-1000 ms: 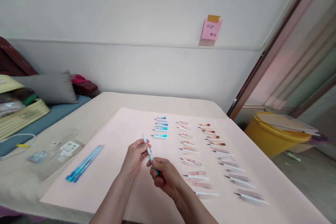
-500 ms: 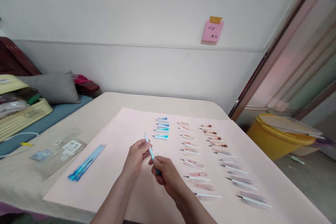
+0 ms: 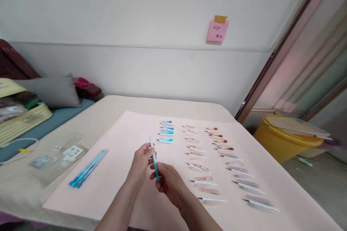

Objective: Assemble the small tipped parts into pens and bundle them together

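In the middle of the view I hold a slim light-blue pen [image 3: 154,158] upright at a slant, its narrow end pointing away from me. My left hand [image 3: 141,160] is closed, pinching the upper part between thumb and fingers. Lower down, my right hand [image 3: 168,177] is closed on the turquoise end, thumb and fingers around it. Just beyond my hands lies a short column of blue and turquoise pen parts with dark-tipped refills [image 3: 166,133]. Several whole blue pens [image 3: 89,168] lie together to the left, apart from my hands.
Pink-patterned pen parts [image 3: 197,167], brown-topped ones [image 3: 225,148] and grey ones [image 3: 248,183] lie in columns with refills on the pale pink sheet [image 3: 116,187]. Clear plastic packaging [image 3: 58,158] is at left. A yellow bin [image 3: 284,144] stands right of the table. A pink note [image 3: 218,30] hangs on the wall.
My right hand has shifted slightly left and turned, so the pen's turquoise lower end now shows. The dark point seen earlier at the pen's far end is no longer distinct. The view has moved slightly.
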A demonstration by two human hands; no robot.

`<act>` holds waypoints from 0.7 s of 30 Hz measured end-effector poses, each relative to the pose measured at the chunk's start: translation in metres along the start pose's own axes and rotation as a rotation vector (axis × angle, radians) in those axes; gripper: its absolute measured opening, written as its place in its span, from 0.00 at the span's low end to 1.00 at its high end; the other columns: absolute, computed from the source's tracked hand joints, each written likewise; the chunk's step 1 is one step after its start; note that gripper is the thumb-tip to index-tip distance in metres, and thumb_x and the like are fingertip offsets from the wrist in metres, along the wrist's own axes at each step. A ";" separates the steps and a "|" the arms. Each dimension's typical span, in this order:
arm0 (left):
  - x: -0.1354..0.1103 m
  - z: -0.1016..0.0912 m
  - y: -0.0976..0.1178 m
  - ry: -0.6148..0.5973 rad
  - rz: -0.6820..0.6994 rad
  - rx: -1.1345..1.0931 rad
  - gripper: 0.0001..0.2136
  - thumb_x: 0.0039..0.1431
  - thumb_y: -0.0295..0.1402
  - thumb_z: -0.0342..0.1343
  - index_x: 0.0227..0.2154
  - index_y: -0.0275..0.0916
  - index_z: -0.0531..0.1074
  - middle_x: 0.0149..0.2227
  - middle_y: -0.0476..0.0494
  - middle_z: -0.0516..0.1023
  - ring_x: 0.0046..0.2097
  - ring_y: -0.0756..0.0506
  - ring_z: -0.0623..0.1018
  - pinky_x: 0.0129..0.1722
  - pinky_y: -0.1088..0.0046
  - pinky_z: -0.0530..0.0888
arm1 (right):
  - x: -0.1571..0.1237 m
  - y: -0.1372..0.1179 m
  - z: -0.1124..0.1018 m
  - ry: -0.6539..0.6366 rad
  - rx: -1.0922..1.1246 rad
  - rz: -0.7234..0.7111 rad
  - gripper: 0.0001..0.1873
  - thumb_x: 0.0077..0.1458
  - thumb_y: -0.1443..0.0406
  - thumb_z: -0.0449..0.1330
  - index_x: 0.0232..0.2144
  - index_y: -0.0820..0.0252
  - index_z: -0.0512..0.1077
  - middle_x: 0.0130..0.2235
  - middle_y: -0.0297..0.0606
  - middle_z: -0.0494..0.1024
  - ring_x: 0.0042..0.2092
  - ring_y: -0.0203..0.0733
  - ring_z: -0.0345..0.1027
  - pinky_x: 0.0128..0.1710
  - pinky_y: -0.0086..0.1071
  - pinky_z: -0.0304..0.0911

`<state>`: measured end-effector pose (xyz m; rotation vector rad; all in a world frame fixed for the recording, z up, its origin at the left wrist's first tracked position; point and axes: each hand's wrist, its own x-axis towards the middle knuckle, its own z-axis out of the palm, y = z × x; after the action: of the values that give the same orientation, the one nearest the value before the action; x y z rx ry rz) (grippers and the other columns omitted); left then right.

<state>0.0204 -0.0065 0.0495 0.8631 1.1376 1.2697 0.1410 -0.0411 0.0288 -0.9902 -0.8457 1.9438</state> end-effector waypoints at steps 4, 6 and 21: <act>0.005 -0.012 0.007 0.089 -0.011 0.030 0.19 0.42 0.39 0.61 0.38 0.36 0.72 0.25 0.47 0.72 0.26 0.51 0.71 0.27 0.74 0.68 | 0.000 0.003 0.001 0.048 -0.013 0.025 0.24 0.48 0.48 0.58 0.35 0.64 0.68 0.32 0.39 0.73 0.24 0.31 0.67 0.22 0.25 0.56; 0.008 -0.017 0.009 0.108 -0.021 0.036 0.18 0.41 0.38 0.61 0.37 0.35 0.73 0.25 0.47 0.72 0.25 0.52 0.71 0.27 0.75 0.68 | 0.000 0.003 0.001 0.081 -0.068 0.017 0.21 0.48 0.51 0.59 0.34 0.64 0.69 0.34 0.40 0.73 0.25 0.32 0.68 0.23 0.26 0.58; 0.014 -0.020 0.000 0.087 -0.062 -0.207 0.09 0.46 0.30 0.61 0.31 0.34 0.69 0.28 0.44 0.74 0.29 0.49 0.75 0.33 0.70 0.73 | 0.004 0.013 0.001 0.174 -0.706 -0.417 0.08 0.48 0.69 0.55 0.34 0.55 0.65 0.27 0.30 0.71 0.26 0.34 0.64 0.26 0.27 0.56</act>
<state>0.0003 0.0057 0.0419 0.6200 1.0703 1.3577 0.1339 -0.0438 0.0176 -1.2279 -1.5448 1.1922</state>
